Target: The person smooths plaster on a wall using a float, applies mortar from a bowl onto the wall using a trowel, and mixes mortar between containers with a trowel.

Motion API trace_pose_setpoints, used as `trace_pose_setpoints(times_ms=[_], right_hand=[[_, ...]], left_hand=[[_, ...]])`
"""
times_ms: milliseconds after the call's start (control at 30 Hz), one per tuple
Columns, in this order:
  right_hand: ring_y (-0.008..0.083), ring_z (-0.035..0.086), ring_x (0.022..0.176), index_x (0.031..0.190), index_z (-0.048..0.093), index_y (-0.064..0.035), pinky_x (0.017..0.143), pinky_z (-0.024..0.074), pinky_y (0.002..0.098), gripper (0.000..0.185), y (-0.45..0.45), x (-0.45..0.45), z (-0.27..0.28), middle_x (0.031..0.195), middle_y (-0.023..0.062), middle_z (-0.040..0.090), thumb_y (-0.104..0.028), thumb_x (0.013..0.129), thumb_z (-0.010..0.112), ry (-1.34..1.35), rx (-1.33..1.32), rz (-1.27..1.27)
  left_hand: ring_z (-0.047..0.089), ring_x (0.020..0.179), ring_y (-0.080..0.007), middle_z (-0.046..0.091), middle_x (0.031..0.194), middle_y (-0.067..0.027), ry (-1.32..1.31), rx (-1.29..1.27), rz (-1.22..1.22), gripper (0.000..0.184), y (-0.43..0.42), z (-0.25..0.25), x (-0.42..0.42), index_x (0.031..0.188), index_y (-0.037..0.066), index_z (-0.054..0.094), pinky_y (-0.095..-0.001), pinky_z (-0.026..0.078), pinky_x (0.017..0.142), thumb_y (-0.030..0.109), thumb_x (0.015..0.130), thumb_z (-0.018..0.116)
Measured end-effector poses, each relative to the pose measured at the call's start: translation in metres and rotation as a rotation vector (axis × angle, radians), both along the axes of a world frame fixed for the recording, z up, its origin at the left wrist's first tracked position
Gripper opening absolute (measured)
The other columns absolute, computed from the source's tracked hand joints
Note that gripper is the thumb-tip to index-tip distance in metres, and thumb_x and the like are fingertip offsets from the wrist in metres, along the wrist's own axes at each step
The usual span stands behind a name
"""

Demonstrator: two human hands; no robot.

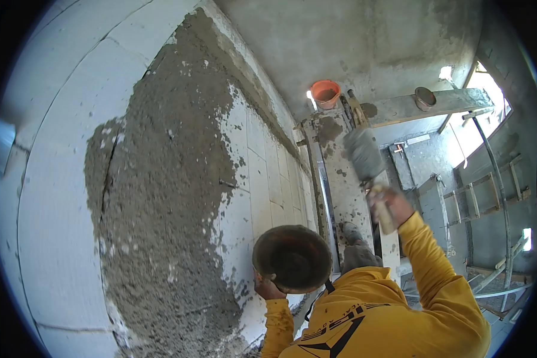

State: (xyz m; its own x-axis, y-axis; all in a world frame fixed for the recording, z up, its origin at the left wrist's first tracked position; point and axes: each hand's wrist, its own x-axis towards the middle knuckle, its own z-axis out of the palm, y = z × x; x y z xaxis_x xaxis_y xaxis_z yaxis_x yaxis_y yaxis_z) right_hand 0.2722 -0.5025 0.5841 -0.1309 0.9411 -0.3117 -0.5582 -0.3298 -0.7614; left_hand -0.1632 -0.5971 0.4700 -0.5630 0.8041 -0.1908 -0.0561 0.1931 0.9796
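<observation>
My left hand (269, 287) is closed on the side of a dark round mortar bucket (292, 255), held close to the wall. Its inside is in shadow, so I cannot tell how much mortar it holds. In my right hand (395, 206) is a plastering trowel (364, 156), gripped by its pale handle and held over the scaffold plank. The blade is blurred and looks grey with mortar. To my left, a wide patch of rough grey mortar (167, 173) covers part of the white block wall (59, 238).
Below me runs a mortar-spattered scaffold plank (347, 203). An orange bucket (325, 93) stands at its far end. Another dark bucket (425, 98) rests on a crossing board (400, 110). A wooden ladder (474, 200) and poles stand lower on the right.
</observation>
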Motion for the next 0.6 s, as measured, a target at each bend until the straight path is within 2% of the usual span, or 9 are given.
trace_pose_setpoints(times_ms=[200,233,300,333,433,467,500,567,600], right_hand=[[0.0376,0.064,0.083,0.124,0.055,0.0061,0.077,0.0526,0.0441,0.039,0.173,0.034,0.000,0.101,0.0241,0.063,-0.010,0.090,0.063,-0.970,0.235,-0.791],[0.0449,0.063,0.090,0.125,0.053,0.0097,0.086,0.0499,0.0472,0.044,0.204,0.022,0.002,0.106,0.0302,0.062,-0.011,0.089,0.066,-1.081,0.225,-0.948],[0.0426,0.062,0.098,0.125,0.050,0.0098,0.089,0.0496,0.0458,0.045,0.264,-0.031,-0.018,0.109,0.0278,0.063,-0.012,0.089,0.066,-1.053,0.202,-1.018],[0.0413,0.062,0.103,0.124,0.050,0.0087,0.092,0.0489,0.0462,0.041,0.289,-0.064,-0.015,0.108,0.0260,0.064,-0.011,0.090,0.064,-1.085,0.198,-0.995],[0.0392,0.064,0.102,0.118,0.060,0.0027,0.090,0.0518,0.0472,0.037,0.332,-0.186,-0.115,0.108,0.0251,0.067,-0.024,0.099,0.043,-1.486,0.665,0.024],[0.0404,0.066,0.100,0.122,0.058,-0.0031,0.089,0.0520,0.0491,0.036,0.271,-0.199,-0.061,0.107,0.0263,0.067,-0.025,0.098,0.045,-1.074,0.547,0.325],[0.0417,0.067,0.094,0.125,0.056,-0.0084,0.085,0.0520,0.0517,0.034,0.231,-0.220,-0.066,0.104,0.0269,0.068,-0.026,0.098,0.045,-1.008,0.644,0.531],[0.0434,0.066,0.090,0.124,0.054,-0.0076,0.081,0.0515,0.0527,0.038,0.141,-0.223,-0.062,0.097,0.0217,0.068,-0.025,0.091,0.063,-0.657,0.599,0.461],[0.0432,0.067,0.090,0.124,0.054,-0.0068,0.082,0.0511,0.0532,0.040,0.119,-0.213,-0.059,0.097,0.0215,0.068,-0.026,0.089,0.064,-0.707,0.579,0.517]], left_hand=[[0.064,0.094,-0.0200,0.068,0.113,-0.0056,-0.124,-0.155,0.274,0.037,0.025,0.042,0.044,0.125,0.002,0.065,-0.0315,0.054,0.080,0.009,0.091,0.055],[0.064,0.094,-0.0198,0.068,0.113,-0.0057,0.063,-0.173,0.208,0.037,0.027,0.036,0.043,0.125,0.002,0.065,-0.0312,0.054,0.080,0.009,0.090,0.056],[0.064,0.093,-0.0195,0.068,0.112,-0.0058,0.433,-0.206,0.073,0.038,0.016,0.011,0.029,0.125,0.002,0.065,-0.0308,0.054,0.079,0.007,0.088,0.056],[0.065,0.094,-0.0208,0.070,0.113,-0.0090,0.091,-0.168,0.233,0.039,0.014,-0.008,0.020,0.124,0.000,0.065,-0.0321,0.054,0.081,0.006,0.086,0.058],[0.065,0.098,-0.0216,0.070,0.112,-0.0097,0.123,-0.153,0.277,0.039,0.025,0.018,0.052,0.123,0.000,0.065,-0.0329,0.054,0.084,0.004,0.084,0.060],[0.066,0.097,-0.0216,0.070,0.112,-0.0100,0.125,-0.175,0.286,0.039,0.028,0.019,0.051,0.122,0.000,0.066,-0.0329,0.054,0.084,0.004,0.084,0.059],[0.066,0.096,-0.0217,0.071,0.112,-0.0104,0.121,-0.194,0.294,0.040,0.034,0.018,0.049,0.122,0.000,0.066,-0.0330,0.055,0.083,0.004,0.083,0.058],[0.067,0.094,-0.0218,0.072,0.111,-0.0111,0.091,-0.243,0.331,0.041,0.030,0.012,0.057,0.121,0.000,0.067,-0.0332,0.056,0.082,0.004,0.082,0.056],[0.067,0.094,-0.0219,0.072,0.111,-0.0115,0.077,-0.268,0.351,0.041,0.024,0.008,0.058,0.121,0.000,0.068,-0.0332,0.056,0.081,0.004,0.082,0.055]])
